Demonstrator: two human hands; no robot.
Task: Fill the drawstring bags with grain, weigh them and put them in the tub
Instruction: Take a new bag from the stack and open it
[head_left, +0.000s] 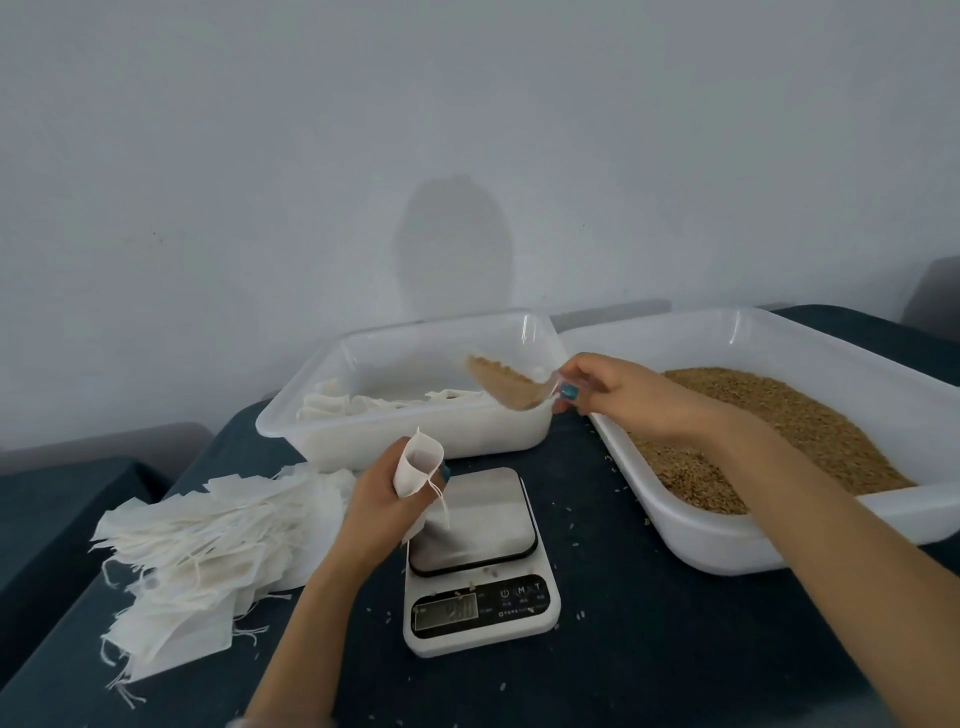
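My left hand (382, 499) grips a small white drawstring bag (417, 465) with its mouth held open, above the left edge of the kitchen scale (475, 561). My right hand (608, 392) holds a clear scoop (506, 384) heaped with brown grain, up and to the right of the bag, in front of the white tub (415, 431). That tub holds several filled white bags (363, 401). A larger white tub (779, 540) on the right contains loose grain (779, 421).
A pile of empty drawstring bags (192, 561) lies on the dark blue table (649, 649) at the left. Spilled grains dot the cloth around the scale. A grey wall rises behind the tubs. The table's left edge drops off near the bag pile.
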